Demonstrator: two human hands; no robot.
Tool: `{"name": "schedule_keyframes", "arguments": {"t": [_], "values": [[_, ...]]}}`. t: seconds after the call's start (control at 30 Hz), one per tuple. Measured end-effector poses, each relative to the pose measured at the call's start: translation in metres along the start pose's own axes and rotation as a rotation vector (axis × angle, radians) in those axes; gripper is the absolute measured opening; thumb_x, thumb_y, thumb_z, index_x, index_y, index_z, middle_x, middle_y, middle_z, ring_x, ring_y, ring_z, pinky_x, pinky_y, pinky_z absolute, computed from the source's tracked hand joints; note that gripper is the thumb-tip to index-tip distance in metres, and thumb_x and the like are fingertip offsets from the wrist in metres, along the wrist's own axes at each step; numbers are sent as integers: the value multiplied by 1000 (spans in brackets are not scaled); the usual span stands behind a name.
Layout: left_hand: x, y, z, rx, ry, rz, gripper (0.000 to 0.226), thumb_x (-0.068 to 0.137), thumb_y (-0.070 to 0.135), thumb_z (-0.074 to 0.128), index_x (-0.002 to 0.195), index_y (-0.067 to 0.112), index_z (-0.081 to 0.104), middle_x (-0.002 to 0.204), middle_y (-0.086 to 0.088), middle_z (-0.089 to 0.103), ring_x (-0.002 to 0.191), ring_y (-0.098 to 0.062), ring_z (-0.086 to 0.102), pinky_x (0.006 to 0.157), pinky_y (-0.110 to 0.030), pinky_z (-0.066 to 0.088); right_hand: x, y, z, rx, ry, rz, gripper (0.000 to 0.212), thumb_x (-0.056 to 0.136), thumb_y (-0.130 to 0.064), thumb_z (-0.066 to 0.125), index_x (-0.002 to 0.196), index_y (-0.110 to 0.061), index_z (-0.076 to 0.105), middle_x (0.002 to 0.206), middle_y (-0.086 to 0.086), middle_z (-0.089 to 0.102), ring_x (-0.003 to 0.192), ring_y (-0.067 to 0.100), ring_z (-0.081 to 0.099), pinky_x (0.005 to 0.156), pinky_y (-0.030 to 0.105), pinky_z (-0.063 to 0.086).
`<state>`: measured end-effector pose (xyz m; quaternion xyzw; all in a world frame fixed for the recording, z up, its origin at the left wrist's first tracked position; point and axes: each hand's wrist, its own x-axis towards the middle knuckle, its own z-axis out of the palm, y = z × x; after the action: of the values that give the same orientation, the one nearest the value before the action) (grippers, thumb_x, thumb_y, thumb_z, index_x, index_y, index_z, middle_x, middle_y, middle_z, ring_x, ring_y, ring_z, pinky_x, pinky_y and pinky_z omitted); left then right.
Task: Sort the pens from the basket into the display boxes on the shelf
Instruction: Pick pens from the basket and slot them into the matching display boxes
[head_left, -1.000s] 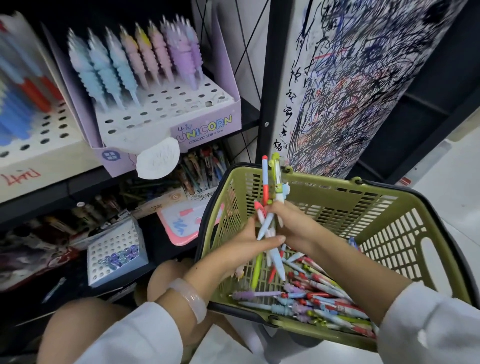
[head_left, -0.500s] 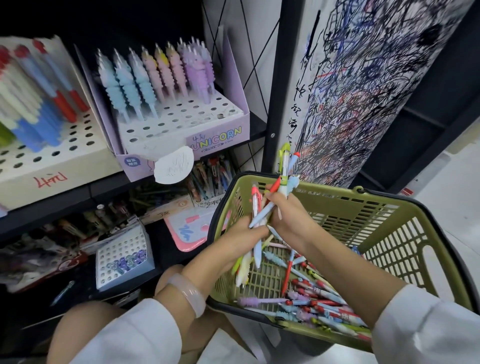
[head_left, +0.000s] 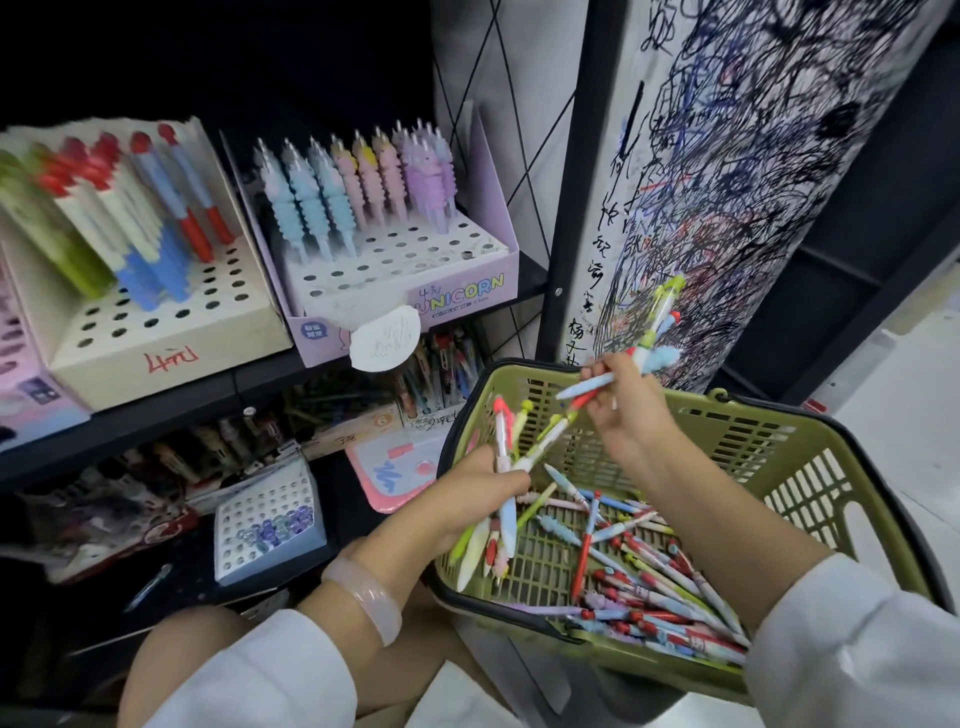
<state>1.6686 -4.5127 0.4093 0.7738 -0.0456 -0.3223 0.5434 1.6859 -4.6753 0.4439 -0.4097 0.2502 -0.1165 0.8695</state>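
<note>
A green plastic basket (head_left: 810, 452) sits at lower right with several loose pens (head_left: 654, 597) piled on its floor. My left hand (head_left: 467, 499) is closed around a bundle of pens (head_left: 506, 467) at the basket's left wall. My right hand (head_left: 623, 400) is raised over the basket's far rim, gripping a few pens (head_left: 657, 332) that point up and right. On the shelf stand a purple Unicorn display box (head_left: 457, 296) holding pastel pens and a cream display box (head_left: 156, 332) with red, blue and green pens.
A scribbled white test panel (head_left: 727, 182) on a black post rises behind the basket. The lower shelf holds a small white holed box (head_left: 265, 514), a pink pad (head_left: 395, 467) and assorted pen packs. My knee (head_left: 176, 665) is at lower left.
My hands have drawn apart: the right hand rose up and right with a few pens, while the left keeps the remaining bundle. The view shifted, showing more of the shelf's left side.
</note>
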Motion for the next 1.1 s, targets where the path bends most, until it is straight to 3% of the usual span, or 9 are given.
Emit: {"name": "schedule_keyframes", "arguments": {"t": [0.1,0.3,0.47,0.6,0.7,0.87,0.93,1.03,1.1], "values": [[-3,0,-3,-111,106,11,9,87,5,49,93,11,51,78,-6,46,65,-15,44,48,-17,39,-1,0,-8,-150,-39,29,14,96,-10,47,82,-9,45,63,2,48,51,10,51,43,24,45],[-3,6,-2,-432,302,37,6,87,3,52,82,4,51,67,-13,50,59,-24,52,56,-27,47,-28,44,-12,-613,-331,81,3,97,-15,46,100,-13,48,65,0,47,46,8,38,45,20,34],[-12,10,3,-733,230,125,12,93,12,54,88,7,65,71,-9,71,61,-18,68,54,-27,55,-55,56,1,-761,-491,-101,17,99,-31,41,98,-18,52,56,-10,49,47,5,44,45,14,35],[-19,14,3,-862,178,195,15,95,13,49,93,10,63,70,-2,73,65,-11,70,51,-21,52,-66,57,8,-814,-537,-128,29,99,-41,29,111,-30,53,88,-29,60,79,-21,53,66,-1,38],[-25,20,4,-857,222,253,17,95,12,49,105,6,61,75,-2,73,69,-9,70,55,-18,52,-72,54,13,-822,-556,-202,27,101,-36,26,112,-36,51,108,-25,57,98,-22,50,79,-3,34],[-35,30,-1,-779,269,341,30,95,5,48,124,11,45,97,-8,64,83,-14,65,67,-22,54,-74,54,18,-1040,-464,-414,32,102,-25,26,101,-14,56,100,-2,52,103,13,46,87,20,34],[-41,33,-7,-790,257,372,29,94,5,48,122,15,45,99,-6,64,85,-13,64,71,-22,54,-77,52,23,-1104,-421,-523,27,100,-32,25,102,-24,50,105,-11,45,111,12,37,97,29,29],[-50,35,-21,-826,212,391,30,95,8,47,124,12,50,108,-11,65,95,-18,65,83,-29,54,-85,49,41,-1071,-434,-601,32,92,-39,27,114,-58,39,143,-1,33,135,18,25,112,41,19],[-57,33,-34,-892,174,389,31,95,12,47,124,6,53,105,-13,68,95,-22,66,84,-34,54,-86,51,54,-1038,-524,-553,40,97,-40,28,134,-53,25,147,-2,32,138,19,25,114,45,18]]}}
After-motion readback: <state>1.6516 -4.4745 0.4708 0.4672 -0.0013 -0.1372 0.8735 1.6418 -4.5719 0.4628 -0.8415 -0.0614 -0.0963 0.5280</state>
